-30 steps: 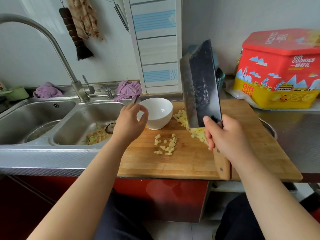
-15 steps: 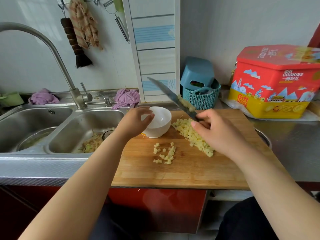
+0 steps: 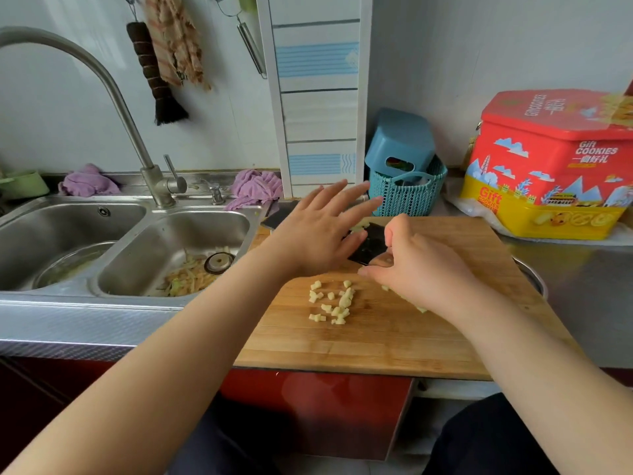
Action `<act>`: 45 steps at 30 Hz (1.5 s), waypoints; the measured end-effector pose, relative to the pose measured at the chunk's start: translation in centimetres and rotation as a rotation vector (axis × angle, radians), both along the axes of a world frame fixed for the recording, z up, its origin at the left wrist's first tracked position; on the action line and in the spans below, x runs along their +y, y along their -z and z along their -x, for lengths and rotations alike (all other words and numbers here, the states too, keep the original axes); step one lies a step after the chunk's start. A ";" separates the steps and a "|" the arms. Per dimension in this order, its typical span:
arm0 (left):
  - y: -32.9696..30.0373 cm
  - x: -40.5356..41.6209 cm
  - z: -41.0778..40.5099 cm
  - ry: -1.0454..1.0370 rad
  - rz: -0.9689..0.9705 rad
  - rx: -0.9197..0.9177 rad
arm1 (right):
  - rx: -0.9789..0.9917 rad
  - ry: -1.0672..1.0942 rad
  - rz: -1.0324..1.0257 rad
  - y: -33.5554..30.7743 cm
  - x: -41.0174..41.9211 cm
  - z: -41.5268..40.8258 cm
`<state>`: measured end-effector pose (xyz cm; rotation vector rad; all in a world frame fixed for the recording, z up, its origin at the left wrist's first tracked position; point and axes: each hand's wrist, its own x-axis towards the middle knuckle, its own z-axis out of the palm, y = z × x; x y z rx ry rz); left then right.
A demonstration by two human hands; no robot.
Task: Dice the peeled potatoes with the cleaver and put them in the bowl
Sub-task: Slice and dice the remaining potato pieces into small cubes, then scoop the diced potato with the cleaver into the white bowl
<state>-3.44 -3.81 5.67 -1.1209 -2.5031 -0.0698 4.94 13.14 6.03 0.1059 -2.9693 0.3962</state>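
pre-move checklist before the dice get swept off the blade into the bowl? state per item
1. Right hand has a grip on the cleaver: ok, fingers curl round it at the handle end.
2. Left hand placed to sweep: ok, fingers straight, spread above the blade.
3. Potato dice on the blade: cannot tell how many, only a few show between the hands.
4. Bowl in place under the blade: cannot tell, it is hidden behind the left hand.
5. Loose dice left on the cutting board: not ok, a small pile remains to be gathered.
6. Board seated on the counter: ok, it lies flat beside the sink.
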 end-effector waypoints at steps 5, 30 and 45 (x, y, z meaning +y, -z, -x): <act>-0.2 1.5 0.8 -0.021 0.270 -0.287 | -0.022 -0.048 0.022 -0.4 -0.6 0.1; -0.1 -1.6 5.5 -0.417 0.339 -0.524 | 0.068 -0.111 -0.144 -0.2 2.8 -2.5; 0.3 -1.1 6.5 -0.441 -0.154 -0.277 | 0.139 0.166 0.274 3.1 7.8 -6.8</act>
